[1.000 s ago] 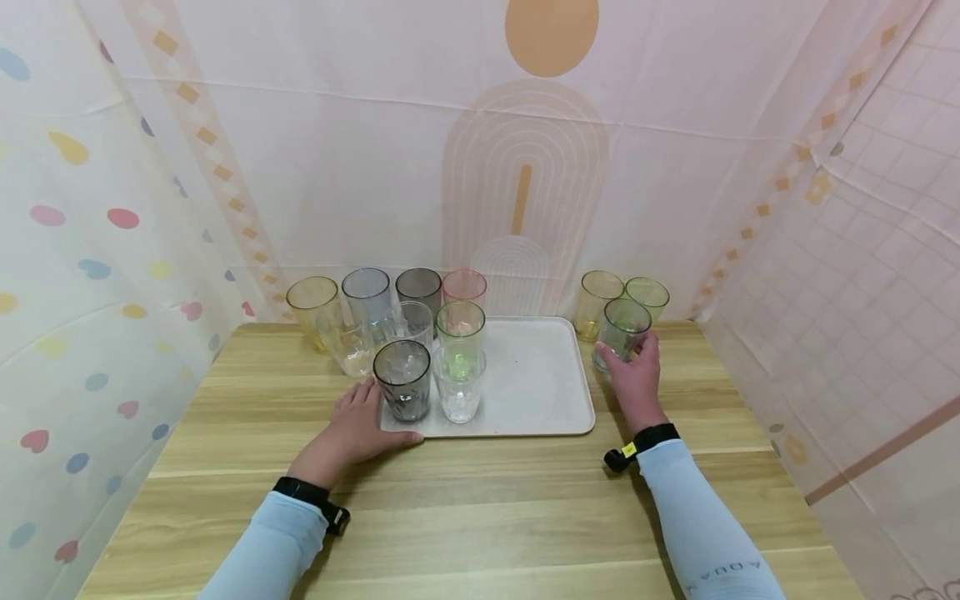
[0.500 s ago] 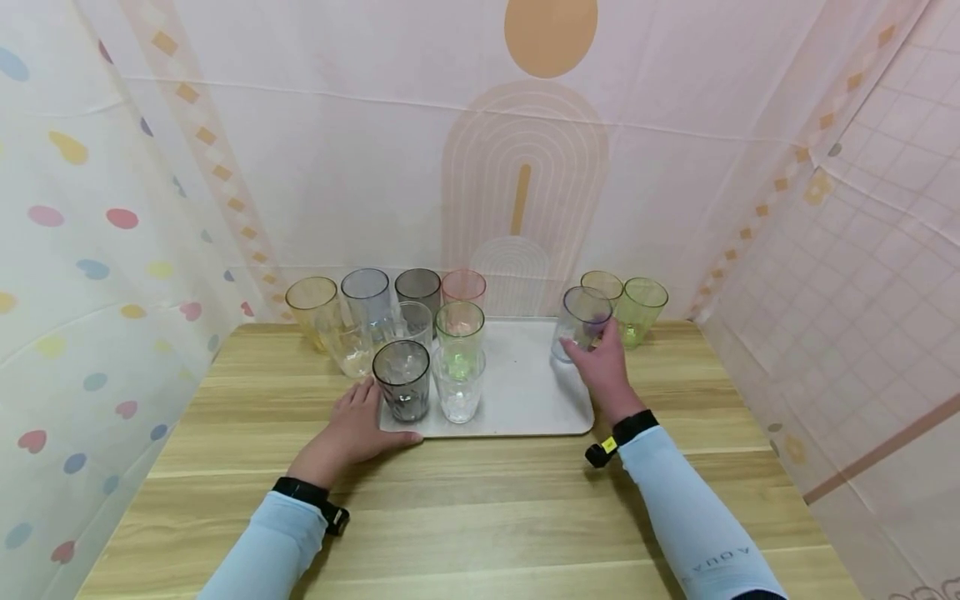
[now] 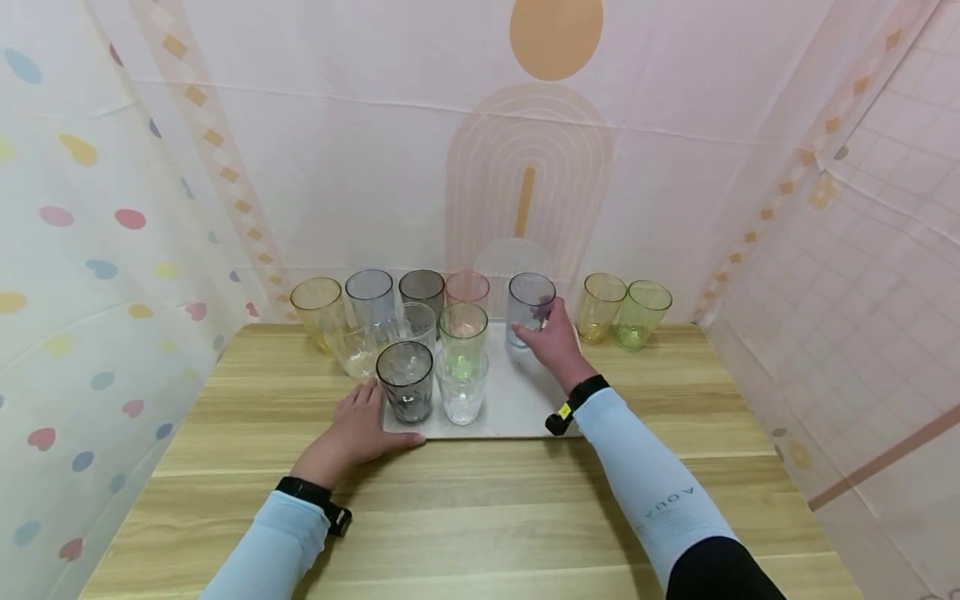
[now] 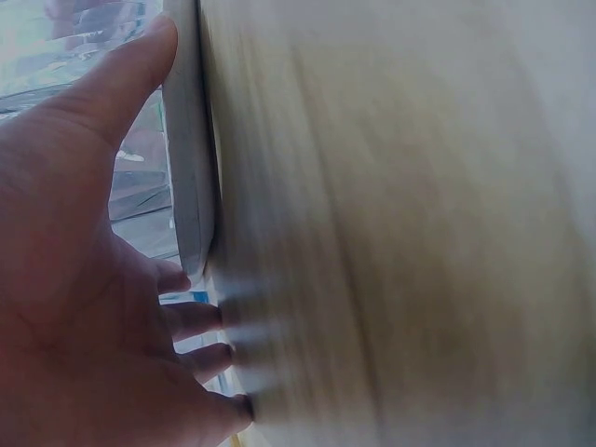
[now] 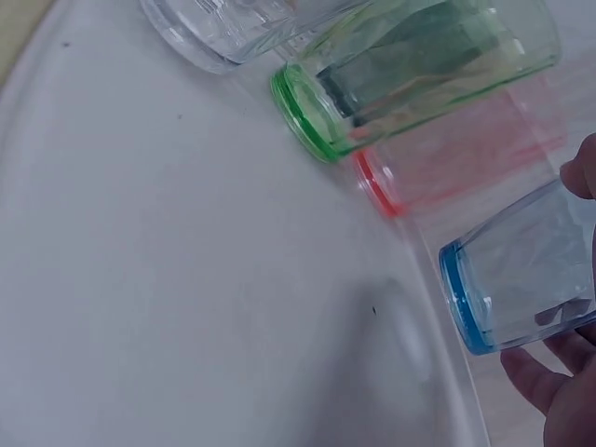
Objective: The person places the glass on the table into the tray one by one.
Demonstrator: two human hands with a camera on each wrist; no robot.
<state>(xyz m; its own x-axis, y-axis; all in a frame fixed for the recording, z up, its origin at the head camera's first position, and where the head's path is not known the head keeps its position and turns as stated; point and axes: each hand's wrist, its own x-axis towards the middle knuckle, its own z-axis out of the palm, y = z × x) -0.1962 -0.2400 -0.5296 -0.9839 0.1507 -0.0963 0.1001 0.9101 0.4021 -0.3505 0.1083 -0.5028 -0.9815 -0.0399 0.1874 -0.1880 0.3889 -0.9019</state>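
while a blue-tinted cup [image 3: 529, 307] is gripped by the right hand [image 3: 553, 343], with fingers and thumb curled round its side, the cup is held upright at the far edge of the white tray [image 3: 517, 400], just right of a pink cup [image 3: 467, 289]. in the right wrist view the blue-rimmed base of that cup [image 5: 521, 270] is seen at the tray's far rim [image 5: 438, 307], with fingertips [image 5: 535, 377] showing below it and the pink cup [image 5: 447, 163] and a green cup [image 5: 410, 79] lying next to it; whether the base touches the tray cannot be told. the left hand [image 3: 352, 429] is laid flat on the wooden table [image 3: 480, 517] against the near left corner of the tray, its fingers straight and spread, nothing being grasped. in the left wrist view the tray's edge [image 4: 191, 168] is seen touched by the thumb [image 4: 121, 79], though much of that picture is blurred. on the tray's left part a grey cup [image 3: 405, 382] and a clear cup [image 3: 461, 385] are stood in front, with the green cup [image 3: 462, 329] and another clear cup [image 3: 414, 321] behind them. along the back wall a yellow cup [image 3: 315, 304], a pale blue cup [image 3: 369, 293] and a dark grey cup [image 3: 422, 290] are lined up at the left, and well to the right of the tray a second yellow cup [image 3: 598, 307] and a light green cup [image 3: 642, 314] are stood side by side on the table.
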